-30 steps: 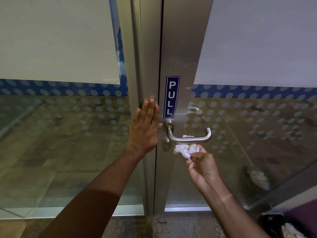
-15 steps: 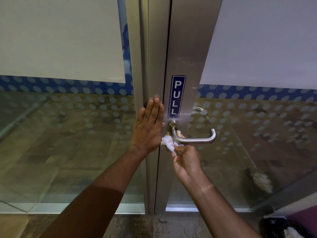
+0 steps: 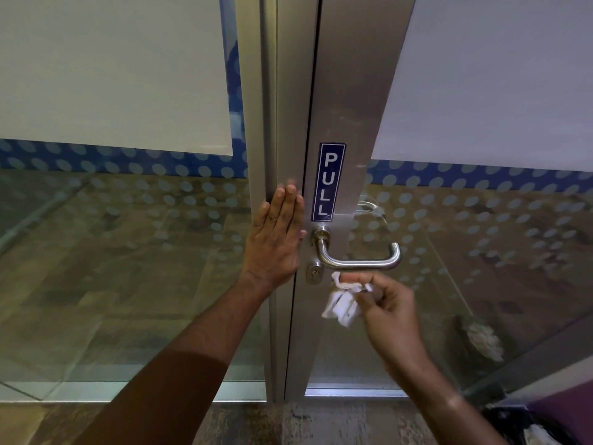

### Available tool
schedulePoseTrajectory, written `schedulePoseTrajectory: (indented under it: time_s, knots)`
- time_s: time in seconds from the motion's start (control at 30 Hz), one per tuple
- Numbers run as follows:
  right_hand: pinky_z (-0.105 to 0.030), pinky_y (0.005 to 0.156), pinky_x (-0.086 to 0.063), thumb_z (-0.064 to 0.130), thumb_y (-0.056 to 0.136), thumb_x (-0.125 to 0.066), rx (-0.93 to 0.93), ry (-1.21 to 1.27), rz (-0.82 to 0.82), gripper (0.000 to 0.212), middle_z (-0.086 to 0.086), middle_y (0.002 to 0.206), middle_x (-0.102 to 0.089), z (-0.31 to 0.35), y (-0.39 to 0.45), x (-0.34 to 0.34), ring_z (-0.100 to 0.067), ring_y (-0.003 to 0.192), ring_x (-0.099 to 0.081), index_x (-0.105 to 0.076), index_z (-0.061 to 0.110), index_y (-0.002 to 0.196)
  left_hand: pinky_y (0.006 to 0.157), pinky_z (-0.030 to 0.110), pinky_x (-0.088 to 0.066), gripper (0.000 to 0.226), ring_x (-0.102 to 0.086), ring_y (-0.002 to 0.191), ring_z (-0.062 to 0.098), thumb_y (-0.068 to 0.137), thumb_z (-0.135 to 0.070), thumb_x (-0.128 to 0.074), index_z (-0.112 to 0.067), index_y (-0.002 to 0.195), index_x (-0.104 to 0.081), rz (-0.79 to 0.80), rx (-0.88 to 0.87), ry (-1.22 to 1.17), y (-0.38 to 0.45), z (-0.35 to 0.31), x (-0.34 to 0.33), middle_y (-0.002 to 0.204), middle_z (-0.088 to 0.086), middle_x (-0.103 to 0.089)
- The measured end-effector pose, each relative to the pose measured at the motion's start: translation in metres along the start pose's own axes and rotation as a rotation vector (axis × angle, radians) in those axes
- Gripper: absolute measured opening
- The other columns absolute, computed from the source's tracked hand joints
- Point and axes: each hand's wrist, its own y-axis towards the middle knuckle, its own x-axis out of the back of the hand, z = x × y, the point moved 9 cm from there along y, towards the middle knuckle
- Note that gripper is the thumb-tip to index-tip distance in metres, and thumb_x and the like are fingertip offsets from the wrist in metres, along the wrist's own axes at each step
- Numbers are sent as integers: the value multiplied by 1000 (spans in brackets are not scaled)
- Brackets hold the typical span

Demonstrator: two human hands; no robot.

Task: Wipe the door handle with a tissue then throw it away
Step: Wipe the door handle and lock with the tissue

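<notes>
A brushed steel lever door handle [image 3: 359, 260] sticks out from the metal door stile below a blue PULL sign [image 3: 329, 181]. Just beneath the handle's bar, my right hand [image 3: 388, 303] pinches a crumpled white tissue [image 3: 341, 301], which hangs down and to the left of my fingers, a little apart from the bar. My left hand [image 3: 277, 239] lies flat with fingers together against the door frame, left of the handle and the keyhole [image 3: 313, 273].
Glass panels with frosted film and blue dotted bands flank the metal frame [image 3: 256, 123]. A dark bin with a black liner [image 3: 526, 425] holding some white waste shows at the bottom right corner. A purple surface [image 3: 564, 409] edges in beside it.
My right hand has slid the tissue from the handle's base by the stile back right and down, off the bar. My left hand has stayed pressed on the frame.
</notes>
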Motion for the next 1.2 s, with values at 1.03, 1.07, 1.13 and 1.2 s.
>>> schedulePoseTrajectory:
  time_s: [1.03,1.07,1.13,1.2]
  knots:
    - [-36,75,-53,19,86,-62,804,-1280,214,18,-6,94,-56,57,55,-77,-20,85,-49,-72,9,97,122,36,11,81,23,148,19,97,-25,-37,-9,150,21,0,9,-39,8,5,7,157,6,33]
    - [-35,72,-51,22,86,-58,803,-1278,201,20,-5,94,-56,58,55,-77,-19,83,-47,-73,11,95,122,36,11,81,23,148,19,97,-25,-37,-9,150,21,-1,8,-40,8,5,7,157,6,33]
    - [-36,68,-50,25,89,-58,798,-1278,177,20,-4,92,-57,59,57,-79,-19,80,-47,-73,12,87,122,36,11,81,23,148,19,97,-25,-38,-10,150,22,2,10,-41,8,5,7,157,6,33]
    - [-37,68,-53,23,89,-64,776,-1313,164,14,-5,94,-58,56,61,-83,-21,81,-50,-74,13,86,122,35,11,80,22,148,19,97,-25,-37,-10,151,21,-12,5,-46,8,5,8,158,5,33]
